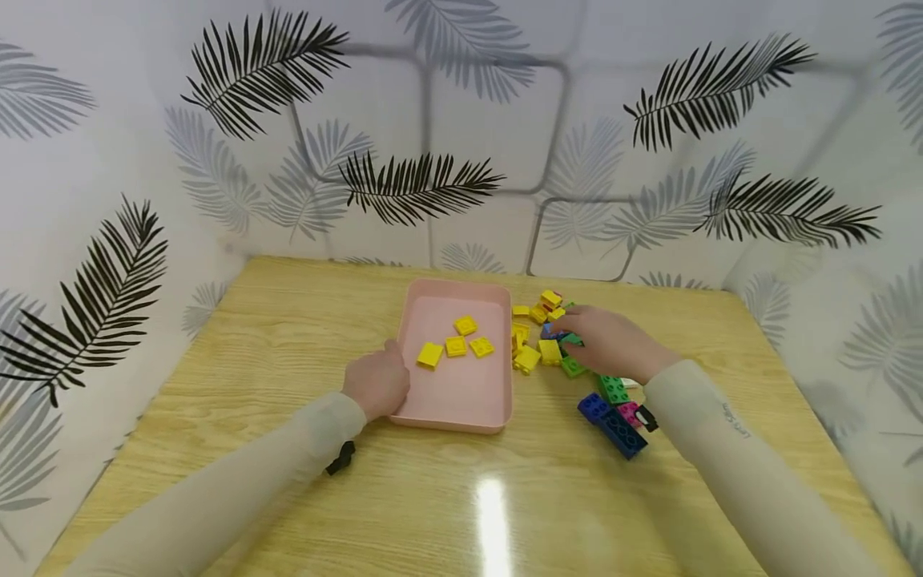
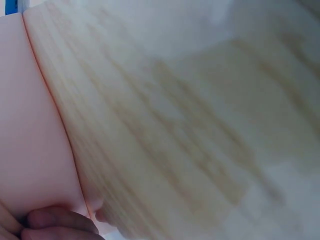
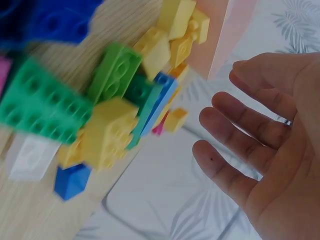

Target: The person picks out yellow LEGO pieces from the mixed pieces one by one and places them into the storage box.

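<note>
A pink tray (image 1: 454, 425) stands on the table with several yellow toy bricks (image 1: 430, 355) lying spread inside it. At its left side my left hand (image 1: 377, 383) grips the rim. Curled fingers show against the tray wall (image 2: 40, 140) in the left wrist view. My right hand (image 1: 613, 343) hovers over a heap of mixed bricks to the right of the tray. Seen from the right wrist, its fingers are loosely extended and hold nothing. Below them lie a green brick (image 3: 45, 102), a yellow brick (image 3: 107, 135) and a light green brick (image 3: 115, 72).
Nearer the front of the heap are a dark blue brick (image 1: 622, 433), a blue brick (image 1: 594, 407) and a pink brick (image 1: 630, 413). More yellow bricks (image 1: 526, 359) lie close beside the tray's right wall. A leaf-patterned wall covering (image 1: 476, 120) rises behind the wooden table (image 1: 288, 320).
</note>
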The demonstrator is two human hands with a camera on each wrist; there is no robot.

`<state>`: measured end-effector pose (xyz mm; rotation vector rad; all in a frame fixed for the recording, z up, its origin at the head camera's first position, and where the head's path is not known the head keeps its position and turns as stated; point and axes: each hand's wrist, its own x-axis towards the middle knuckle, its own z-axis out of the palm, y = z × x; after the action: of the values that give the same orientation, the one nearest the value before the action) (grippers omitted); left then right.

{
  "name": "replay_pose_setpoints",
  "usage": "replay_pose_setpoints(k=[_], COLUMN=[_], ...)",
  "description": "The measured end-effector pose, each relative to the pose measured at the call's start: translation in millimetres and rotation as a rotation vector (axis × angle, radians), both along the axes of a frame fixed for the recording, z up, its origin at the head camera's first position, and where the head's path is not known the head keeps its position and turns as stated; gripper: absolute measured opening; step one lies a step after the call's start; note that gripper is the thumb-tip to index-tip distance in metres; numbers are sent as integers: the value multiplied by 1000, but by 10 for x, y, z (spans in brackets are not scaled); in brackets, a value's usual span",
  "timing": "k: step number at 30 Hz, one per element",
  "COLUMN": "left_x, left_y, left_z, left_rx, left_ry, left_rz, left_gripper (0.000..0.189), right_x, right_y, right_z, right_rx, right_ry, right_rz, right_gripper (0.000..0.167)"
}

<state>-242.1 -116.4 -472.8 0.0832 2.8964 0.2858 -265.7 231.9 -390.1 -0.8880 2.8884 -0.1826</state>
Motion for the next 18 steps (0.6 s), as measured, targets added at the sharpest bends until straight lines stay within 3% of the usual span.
replay_pose_setpoints(k=[10, 18], left_x=[-11, 13], left_y=[6, 11], left_z=[15, 49], left_rx=[-17, -44], left_ry=[-22, -14], left_rz=[-17, -37], left_gripper=[56, 56], right_x=[82, 33], right_y=[527, 689], right_z=[33, -80], right_rx=[-53, -49], right_ry=[0, -44], right_rz=[-66, -95], right_gripper=[29, 33])
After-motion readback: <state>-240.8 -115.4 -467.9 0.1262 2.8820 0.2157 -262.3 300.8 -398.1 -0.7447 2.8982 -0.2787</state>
